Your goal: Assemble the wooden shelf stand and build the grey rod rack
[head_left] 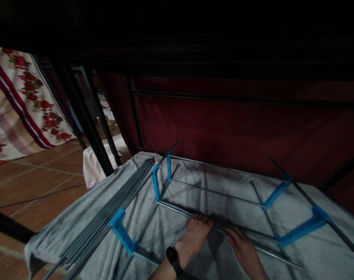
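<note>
My left hand (196, 232), with a black watch (172, 256) at its wrist, is closed over a thin grey metal rod (177, 210) low in the middle of the head view. Just to its right, my right hand (241, 245) curls its fingers over the same rod line. The far end of a rod (277, 254) sticks out past my right hand. These rods lie between a blue plastic bracket (156, 182) on the left and another blue bracket (305, 229) on the right. More blue brackets (123, 231) join thicker tubes. My palms and thumbs are hidden.
A row of loose grey tubes (107, 212) lies on the left of the grey cloth (86, 217). Dark metal posts (86, 112) stand at left, and a dark beam (177, 58) runs overhead. Behind hangs a dark red sheet (223, 128); a flowered curtain (34, 101) hangs far left.
</note>
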A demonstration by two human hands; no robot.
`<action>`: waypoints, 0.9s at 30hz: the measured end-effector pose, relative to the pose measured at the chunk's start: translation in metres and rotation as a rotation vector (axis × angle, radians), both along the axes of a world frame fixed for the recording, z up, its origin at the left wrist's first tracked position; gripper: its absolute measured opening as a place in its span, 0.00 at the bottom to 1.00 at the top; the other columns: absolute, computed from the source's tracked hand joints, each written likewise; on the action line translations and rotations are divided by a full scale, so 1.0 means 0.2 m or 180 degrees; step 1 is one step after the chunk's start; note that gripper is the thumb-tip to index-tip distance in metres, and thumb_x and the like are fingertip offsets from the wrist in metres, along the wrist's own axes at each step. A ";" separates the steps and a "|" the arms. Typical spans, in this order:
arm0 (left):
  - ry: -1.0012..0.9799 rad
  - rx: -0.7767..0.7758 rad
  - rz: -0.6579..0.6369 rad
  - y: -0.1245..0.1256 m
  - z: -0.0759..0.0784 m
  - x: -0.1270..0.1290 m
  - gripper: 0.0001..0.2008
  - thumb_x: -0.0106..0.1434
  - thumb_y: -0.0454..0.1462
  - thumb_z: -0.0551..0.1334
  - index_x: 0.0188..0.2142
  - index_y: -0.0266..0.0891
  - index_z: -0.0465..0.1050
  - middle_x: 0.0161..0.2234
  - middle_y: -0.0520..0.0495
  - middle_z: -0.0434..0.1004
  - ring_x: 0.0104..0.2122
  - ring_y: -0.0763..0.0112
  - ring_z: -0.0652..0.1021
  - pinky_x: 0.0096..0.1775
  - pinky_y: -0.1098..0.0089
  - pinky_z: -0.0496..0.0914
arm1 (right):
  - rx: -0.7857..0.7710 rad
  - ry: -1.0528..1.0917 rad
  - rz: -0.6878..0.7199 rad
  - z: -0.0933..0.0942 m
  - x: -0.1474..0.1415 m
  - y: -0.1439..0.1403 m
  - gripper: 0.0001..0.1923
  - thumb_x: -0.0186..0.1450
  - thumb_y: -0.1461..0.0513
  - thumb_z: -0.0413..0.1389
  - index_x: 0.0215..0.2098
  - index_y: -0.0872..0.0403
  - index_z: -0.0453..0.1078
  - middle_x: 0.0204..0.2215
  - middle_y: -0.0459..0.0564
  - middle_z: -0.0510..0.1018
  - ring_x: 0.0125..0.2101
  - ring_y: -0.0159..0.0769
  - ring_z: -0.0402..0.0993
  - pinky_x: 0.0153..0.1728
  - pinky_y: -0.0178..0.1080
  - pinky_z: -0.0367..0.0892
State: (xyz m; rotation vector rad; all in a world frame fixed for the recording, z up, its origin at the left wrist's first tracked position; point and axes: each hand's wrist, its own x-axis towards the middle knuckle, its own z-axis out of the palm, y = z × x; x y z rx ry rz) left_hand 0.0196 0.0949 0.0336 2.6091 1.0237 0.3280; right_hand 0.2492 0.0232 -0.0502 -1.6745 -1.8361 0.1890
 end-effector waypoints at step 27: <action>0.0350 0.0426 -0.0566 0.24 0.11 0.12 0.14 0.70 0.33 0.53 0.50 0.39 0.74 0.45 0.39 0.81 0.45 0.59 0.80 0.48 0.61 0.72 | 0.0728 -0.0836 -0.0395 0.13 -0.08 0.15 0.18 0.74 0.54 0.45 0.50 0.49 0.74 0.45 0.51 0.82 0.46 0.44 0.78 0.47 0.48 0.73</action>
